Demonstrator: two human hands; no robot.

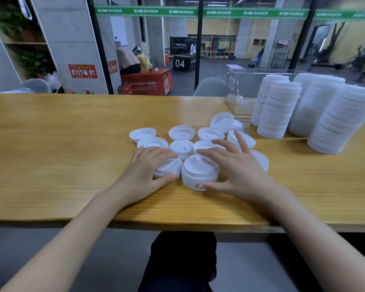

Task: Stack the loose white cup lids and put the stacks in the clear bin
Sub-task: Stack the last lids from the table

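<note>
Fingers (156,153) round lid stacks (199,171)

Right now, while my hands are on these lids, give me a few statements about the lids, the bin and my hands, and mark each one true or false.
1. The left hand grips the left lid stack. True.
2. The clear bin stands at the table's left end. False: it is far right, behind the tall stacks.
3. Loose lids lie on the table beyond both hands. True.
4. The right hand lies flat on bare wood. False: it grips the right lid stack, thumb at its base.
</note>
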